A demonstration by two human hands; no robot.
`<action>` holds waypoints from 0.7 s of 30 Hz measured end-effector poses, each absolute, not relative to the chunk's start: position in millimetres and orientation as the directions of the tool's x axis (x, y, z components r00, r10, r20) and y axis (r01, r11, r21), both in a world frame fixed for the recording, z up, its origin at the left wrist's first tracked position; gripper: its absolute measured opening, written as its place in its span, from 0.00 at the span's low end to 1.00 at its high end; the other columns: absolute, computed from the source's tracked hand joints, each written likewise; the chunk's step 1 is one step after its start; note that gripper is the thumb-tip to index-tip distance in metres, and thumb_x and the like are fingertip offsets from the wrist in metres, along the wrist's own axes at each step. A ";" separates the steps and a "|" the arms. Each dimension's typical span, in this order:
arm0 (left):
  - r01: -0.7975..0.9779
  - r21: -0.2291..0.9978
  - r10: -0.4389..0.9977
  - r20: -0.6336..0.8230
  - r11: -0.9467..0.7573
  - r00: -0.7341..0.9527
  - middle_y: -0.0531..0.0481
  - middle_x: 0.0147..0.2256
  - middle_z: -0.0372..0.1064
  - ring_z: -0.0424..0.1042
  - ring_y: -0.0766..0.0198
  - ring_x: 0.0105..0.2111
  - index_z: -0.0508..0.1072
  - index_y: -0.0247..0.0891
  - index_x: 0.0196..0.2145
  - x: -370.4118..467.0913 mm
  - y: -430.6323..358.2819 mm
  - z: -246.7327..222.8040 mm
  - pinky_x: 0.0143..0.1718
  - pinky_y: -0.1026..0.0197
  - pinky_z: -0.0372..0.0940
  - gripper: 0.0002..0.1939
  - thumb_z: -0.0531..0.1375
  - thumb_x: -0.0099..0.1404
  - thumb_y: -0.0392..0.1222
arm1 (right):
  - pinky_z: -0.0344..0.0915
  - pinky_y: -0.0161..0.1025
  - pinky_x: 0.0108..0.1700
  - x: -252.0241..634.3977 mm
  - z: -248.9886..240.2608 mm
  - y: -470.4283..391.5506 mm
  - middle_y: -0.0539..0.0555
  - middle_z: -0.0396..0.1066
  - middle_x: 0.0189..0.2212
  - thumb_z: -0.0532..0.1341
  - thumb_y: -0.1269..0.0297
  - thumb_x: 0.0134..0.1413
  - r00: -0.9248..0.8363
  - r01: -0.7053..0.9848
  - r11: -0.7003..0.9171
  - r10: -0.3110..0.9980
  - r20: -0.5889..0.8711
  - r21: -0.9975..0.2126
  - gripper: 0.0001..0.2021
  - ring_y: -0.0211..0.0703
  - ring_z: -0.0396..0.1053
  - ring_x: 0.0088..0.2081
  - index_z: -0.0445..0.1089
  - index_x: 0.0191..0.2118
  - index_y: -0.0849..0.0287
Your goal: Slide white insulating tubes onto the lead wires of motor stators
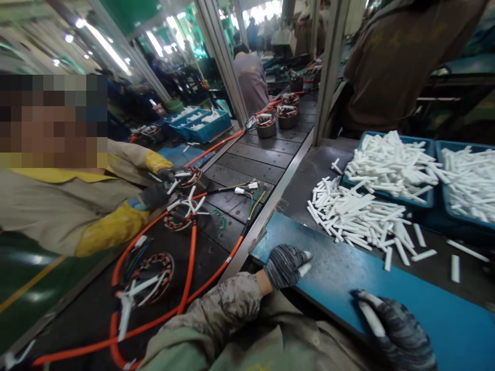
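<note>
My left hand (288,266), in a grey and black striped glove with white fingertips, rests on the left part of a blue board (340,263). Its fingers are loosely bent, the tips slightly apart, and nothing shows between them. Lower right, my right hand (400,330) wears a matching glove and lies over the board's front part, its white thumb and forefinger stretched out with no object visible in them. Beyond the board, a loose pile of short white tubes (359,214) spreads over the dark table.
Blue bins (427,198) of white tubes stand at the right. Wound copper rings (154,278) with orange cables (189,263) lie on the dark slatted line at the left. Across it, a person in yellow sleeve covers (116,229) handles a ring. Metal posts (328,67) rise behind.
</note>
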State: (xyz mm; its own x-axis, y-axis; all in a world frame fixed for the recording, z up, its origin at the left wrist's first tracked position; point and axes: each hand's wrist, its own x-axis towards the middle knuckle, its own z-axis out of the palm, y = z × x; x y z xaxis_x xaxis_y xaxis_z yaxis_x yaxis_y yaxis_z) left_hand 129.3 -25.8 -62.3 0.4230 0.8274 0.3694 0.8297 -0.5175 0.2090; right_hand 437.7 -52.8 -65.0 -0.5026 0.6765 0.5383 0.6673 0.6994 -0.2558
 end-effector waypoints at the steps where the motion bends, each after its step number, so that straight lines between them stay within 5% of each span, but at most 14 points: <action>1: 0.828 0.209 0.825 0.375 -0.520 0.423 0.46 0.33 0.79 0.78 0.62 0.32 0.79 0.38 0.47 128.6 -25.9 -62.6 0.37 0.62 0.71 0.14 0.59 0.72 0.47 | 0.70 0.37 0.46 436.5 -64.4 -52.7 0.51 0.81 0.41 0.54 0.67 0.70 -0.523 0.662 0.716 0.653 0.547 -0.222 0.13 0.40 0.79 0.39 0.76 0.49 0.56; 14: 0.826 0.255 0.791 0.522 -0.503 0.320 0.49 0.33 0.80 0.78 0.63 0.32 0.79 0.40 0.45 125.8 -26.0 -61.5 0.37 0.61 0.71 0.11 0.61 0.70 0.45 | 0.71 0.36 0.45 431.0 -57.5 -54.5 0.49 0.82 0.42 0.55 0.68 0.69 -0.490 0.690 0.691 0.665 0.563 -0.215 0.14 0.40 0.79 0.39 0.79 0.47 0.53; 17: 0.921 0.226 0.852 0.495 -0.316 0.171 0.45 0.43 0.80 0.79 0.57 0.43 0.78 0.41 0.51 101.1 -13.5 -49.0 0.50 0.55 0.72 0.14 0.59 0.70 0.43 | 0.70 0.35 0.46 428.5 -57.7 -55.2 0.49 0.82 0.42 0.56 0.71 0.68 -0.500 0.682 0.708 0.636 0.588 -0.186 0.14 0.38 0.79 0.39 0.79 0.46 0.53; 21: 0.993 0.044 0.968 0.220 0.113 -0.120 0.44 0.61 0.70 0.66 0.47 0.63 0.73 0.44 0.61 50.8 11.5 -30.1 0.66 0.44 0.60 0.22 0.54 0.72 0.41 | 0.70 0.35 0.46 425.9 -62.7 -57.2 0.50 0.81 0.41 0.56 0.71 0.68 -0.456 0.706 0.676 0.663 0.594 -0.211 0.13 0.38 0.78 0.38 0.78 0.47 0.56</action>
